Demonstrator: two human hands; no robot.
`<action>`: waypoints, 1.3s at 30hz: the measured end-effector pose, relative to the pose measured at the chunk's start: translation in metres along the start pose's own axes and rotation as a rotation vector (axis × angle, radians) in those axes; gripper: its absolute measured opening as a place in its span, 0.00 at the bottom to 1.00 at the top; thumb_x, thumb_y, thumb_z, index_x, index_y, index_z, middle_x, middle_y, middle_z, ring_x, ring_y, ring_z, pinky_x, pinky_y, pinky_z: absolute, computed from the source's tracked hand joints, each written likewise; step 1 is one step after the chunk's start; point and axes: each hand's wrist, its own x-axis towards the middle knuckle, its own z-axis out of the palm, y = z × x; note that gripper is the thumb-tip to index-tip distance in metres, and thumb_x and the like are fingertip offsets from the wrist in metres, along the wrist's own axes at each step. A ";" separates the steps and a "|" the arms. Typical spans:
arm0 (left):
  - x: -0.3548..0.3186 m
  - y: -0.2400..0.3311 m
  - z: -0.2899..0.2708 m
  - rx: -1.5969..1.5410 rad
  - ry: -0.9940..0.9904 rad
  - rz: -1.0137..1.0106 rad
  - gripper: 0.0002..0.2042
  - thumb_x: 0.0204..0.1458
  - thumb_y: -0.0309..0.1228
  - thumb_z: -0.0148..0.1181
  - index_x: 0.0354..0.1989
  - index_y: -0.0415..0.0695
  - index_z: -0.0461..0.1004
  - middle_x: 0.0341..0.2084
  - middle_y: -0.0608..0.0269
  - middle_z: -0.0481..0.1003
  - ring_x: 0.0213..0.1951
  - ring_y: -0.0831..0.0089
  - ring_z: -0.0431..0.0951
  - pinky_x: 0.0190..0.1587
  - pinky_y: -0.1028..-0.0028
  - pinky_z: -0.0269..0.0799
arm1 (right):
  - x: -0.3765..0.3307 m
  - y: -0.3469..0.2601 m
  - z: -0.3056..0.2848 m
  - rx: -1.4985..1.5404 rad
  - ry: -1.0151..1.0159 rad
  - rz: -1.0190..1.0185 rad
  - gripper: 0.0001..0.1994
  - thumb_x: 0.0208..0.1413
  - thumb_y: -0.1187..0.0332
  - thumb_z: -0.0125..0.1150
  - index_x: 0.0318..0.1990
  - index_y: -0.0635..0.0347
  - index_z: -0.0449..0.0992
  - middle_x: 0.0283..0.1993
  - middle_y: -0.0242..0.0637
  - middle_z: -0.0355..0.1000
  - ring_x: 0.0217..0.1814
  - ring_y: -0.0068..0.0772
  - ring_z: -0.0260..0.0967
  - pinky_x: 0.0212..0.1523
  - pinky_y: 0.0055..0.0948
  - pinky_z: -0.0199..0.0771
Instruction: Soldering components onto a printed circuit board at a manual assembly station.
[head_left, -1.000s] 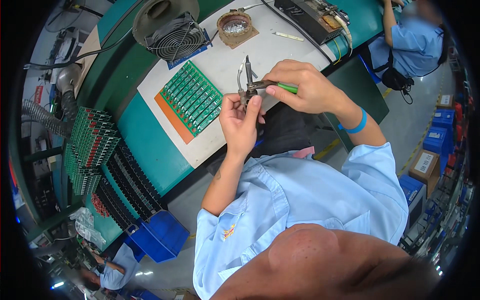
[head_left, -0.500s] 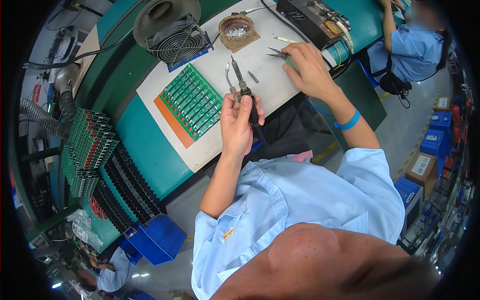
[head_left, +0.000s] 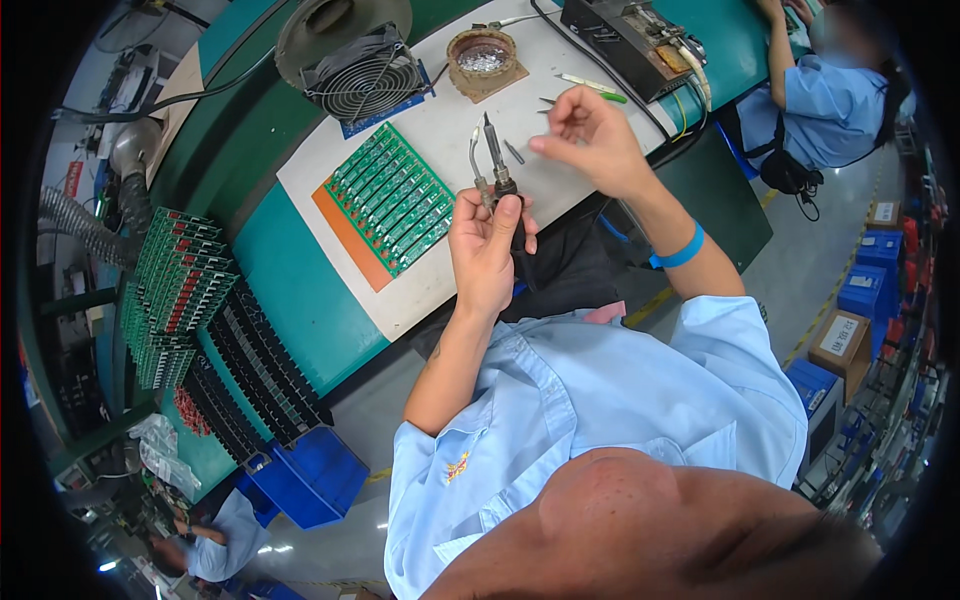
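My left hand [head_left: 486, 240] is closed around the dark handle of a soldering iron [head_left: 497, 160]; its metal tip points away from me, with a thin bent tube alongside. My right hand [head_left: 598, 148] hovers over the white work sheet, thumb stretched out and fingers loosely curled, nothing visible in it. Beyond its fingers lie pliers with a green handle [head_left: 613, 98], partly hidden by the hand. A small grey metal pin-like piece [head_left: 514, 152] rests on the sheet between my hands. To the left is a panel of green circuit boards [head_left: 392, 200] on an orange-brown board [head_left: 350, 240].
A round solder pot [head_left: 482, 62] stands at the back, beside a fan with a wire grille [head_left: 370, 88]. A black box-shaped unit [head_left: 625, 45] with cables sits back right. Stacked circuit boards [head_left: 175, 300] and a blue bin [head_left: 315, 480] are at left. Another person [head_left: 835, 110] works far right.
My right hand has let go of the pliers and moved nearer to me and slightly left. The soldering iron in my left hand has shifted slightly right.
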 end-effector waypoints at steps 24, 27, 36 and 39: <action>0.002 0.003 0.006 0.046 -0.018 -0.027 0.10 0.65 0.28 0.57 0.47 0.42 0.62 0.39 0.54 0.74 0.30 0.75 0.74 0.26 0.78 0.70 | -0.003 -0.017 -0.009 -0.216 -0.076 -0.148 0.16 0.44 0.71 0.79 0.32 0.54 0.71 0.30 0.23 0.66 0.28 0.14 0.56 0.31 0.15 0.59; 0.001 -0.002 0.007 0.041 -0.005 -0.040 0.10 0.65 0.28 0.57 0.47 0.42 0.62 0.39 0.54 0.74 0.30 0.74 0.74 0.26 0.78 0.70 | -0.004 -0.012 -0.009 -0.227 -0.081 -0.103 0.16 0.44 0.70 0.79 0.31 0.54 0.71 0.29 0.22 0.66 0.28 0.14 0.55 0.31 0.15 0.59; 0.000 0.000 0.006 0.020 -0.016 -0.004 0.11 0.65 0.29 0.57 0.47 0.42 0.62 0.39 0.54 0.74 0.31 0.74 0.74 0.26 0.78 0.70 | -0.008 -0.015 -0.015 -0.277 -0.076 -0.185 0.15 0.44 0.71 0.78 0.30 0.55 0.71 0.27 0.21 0.66 0.27 0.15 0.55 0.30 0.15 0.58; -0.003 0.001 0.009 0.009 -0.055 0.034 0.10 0.65 0.29 0.57 0.47 0.43 0.62 0.39 0.53 0.74 0.31 0.74 0.74 0.26 0.78 0.70 | 0.001 -0.017 -0.015 -0.312 -0.027 -0.143 0.14 0.45 0.71 0.78 0.29 0.55 0.72 0.27 0.22 0.66 0.27 0.15 0.55 0.30 0.16 0.59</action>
